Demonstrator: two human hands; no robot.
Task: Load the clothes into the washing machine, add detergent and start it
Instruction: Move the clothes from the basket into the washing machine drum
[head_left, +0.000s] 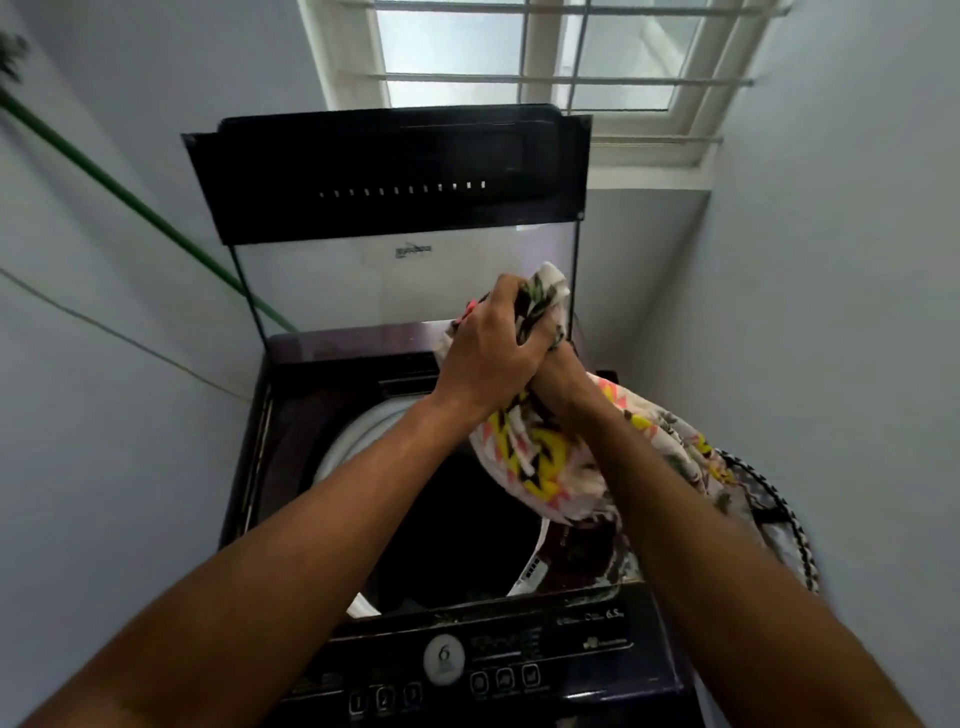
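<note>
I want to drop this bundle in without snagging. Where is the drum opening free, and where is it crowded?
Free: the dark left and middle of the drum, bordered by its white rim. Crowded: the right side, where the patterned cloth held by the left hand and right hand hangs.

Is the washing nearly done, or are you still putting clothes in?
Still loading. Done: the lid stands open, and a few dark clothes already seem to lie in the drum. In hand: the left hand and right hand grip a patterned cloth above the opening. Left: dropping it in, adding detergent, which is not in view, and pressing the buttons on the control panel.
</note>
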